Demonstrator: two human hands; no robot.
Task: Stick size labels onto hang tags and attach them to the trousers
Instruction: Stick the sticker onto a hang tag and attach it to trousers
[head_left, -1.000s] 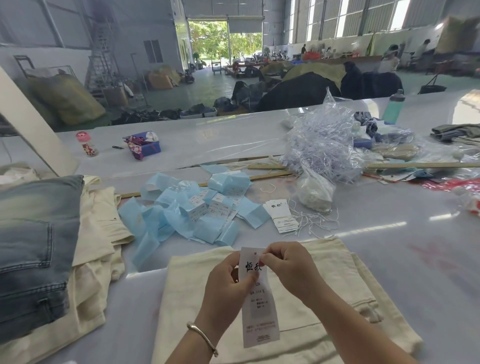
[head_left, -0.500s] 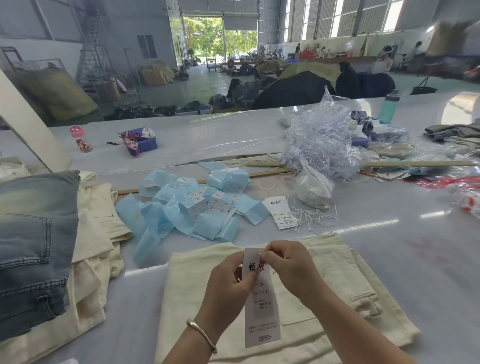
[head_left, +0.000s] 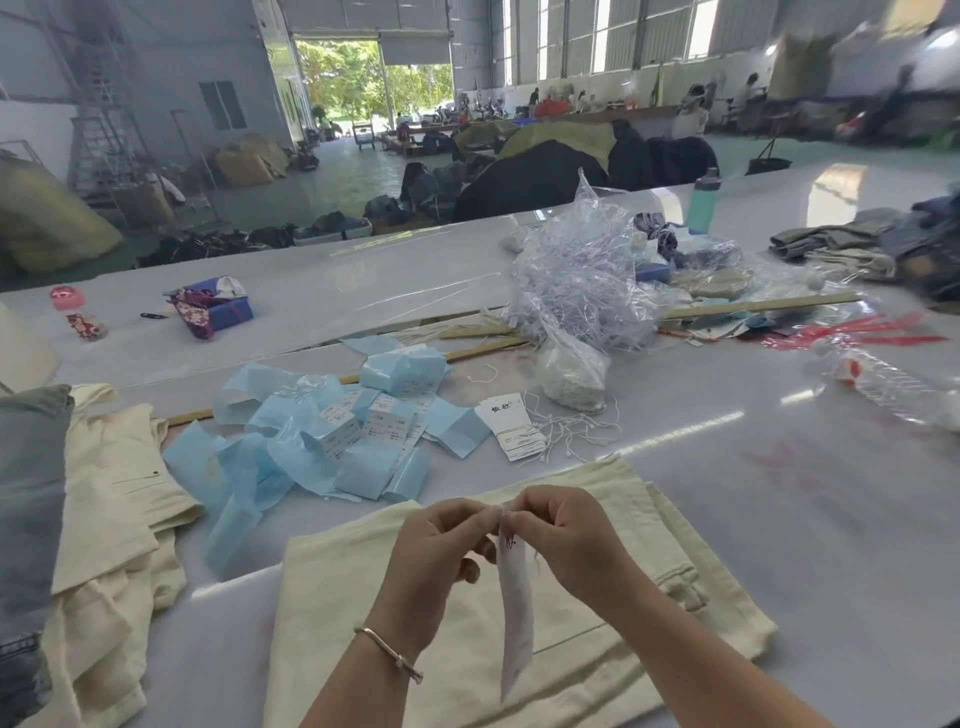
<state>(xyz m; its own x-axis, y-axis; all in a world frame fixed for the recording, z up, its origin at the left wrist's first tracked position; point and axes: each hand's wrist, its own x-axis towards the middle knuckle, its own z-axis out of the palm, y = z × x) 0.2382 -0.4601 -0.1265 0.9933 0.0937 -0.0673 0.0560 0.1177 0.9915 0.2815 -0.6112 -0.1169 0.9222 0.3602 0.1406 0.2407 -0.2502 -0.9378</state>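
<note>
From the head view, the left hand (head_left: 447, 551) and right hand (head_left: 561, 540) each keep a narrow grip, pinching the top of one hang tag (head_left: 516, 618) — it dangles edge-on over the cream trousers (head_left: 613, 639) on the surface (head_left: 779, 493). Judging by this, the tag is not yet attached. One small stack of tags (head_left: 511, 423) waits beside loose strings (head_left: 576, 428); more trousers (head_left: 104, 499) — too overlapped to count — lie piled at left.
</note>
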